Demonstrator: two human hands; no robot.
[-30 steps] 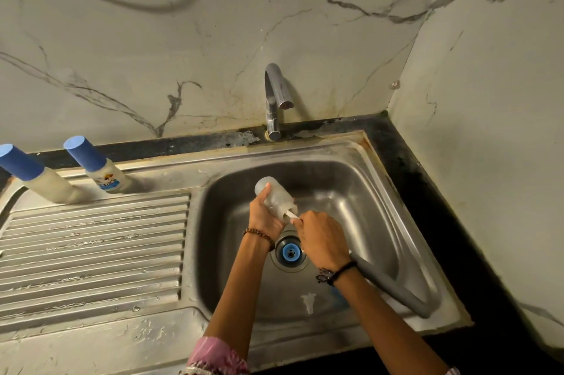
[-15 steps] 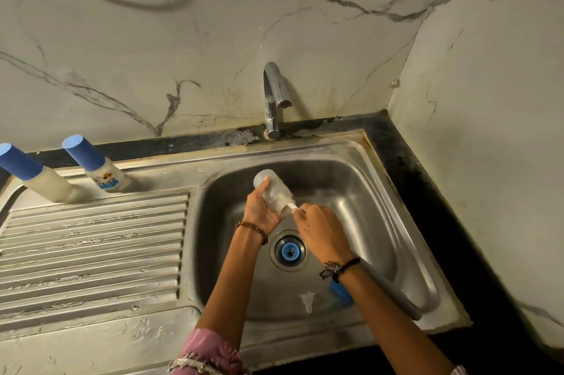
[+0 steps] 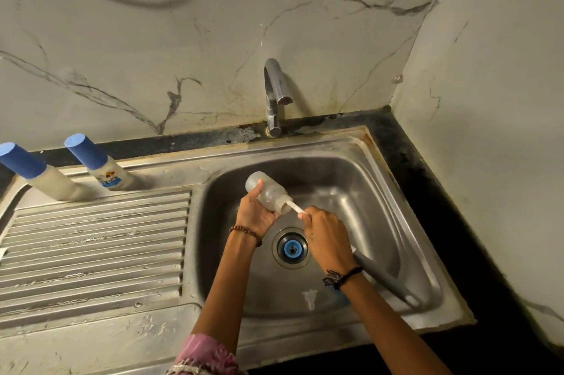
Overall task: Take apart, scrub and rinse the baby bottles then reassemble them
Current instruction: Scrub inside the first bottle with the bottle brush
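Note:
My left hand [image 3: 254,214] grips a clear, capless baby bottle [image 3: 268,191] tilted over the sink basin [image 3: 381,191], its mouth pointing down to the right. My right hand [image 3: 325,237] holds a bottle brush; its white stem [image 3: 295,207] goes into the bottle's mouth and its grey handle [image 3: 384,278] sticks out behind my wrist. A clear teat [image 3: 309,298] lies on the basin floor, and something blue [image 3: 343,295] shows beside it under my right forearm. Two capped bottles with blue caps, one [image 3: 103,165] and another [image 3: 36,174], stand on the drainboard's far edge.
The chrome tap [image 3: 274,93] stands behind the basin with no water running. The drain [image 3: 292,248] has a blue strainer. A ribbed drainboard [image 3: 91,246] lies to the left. Marble walls close the back and right side, with dark counter [image 3: 427,191] along the right.
Both hands and the bottle rose slightly toward the back of the basin. The brush has slid out a little, so more white stem shows at the bottle's mouth.

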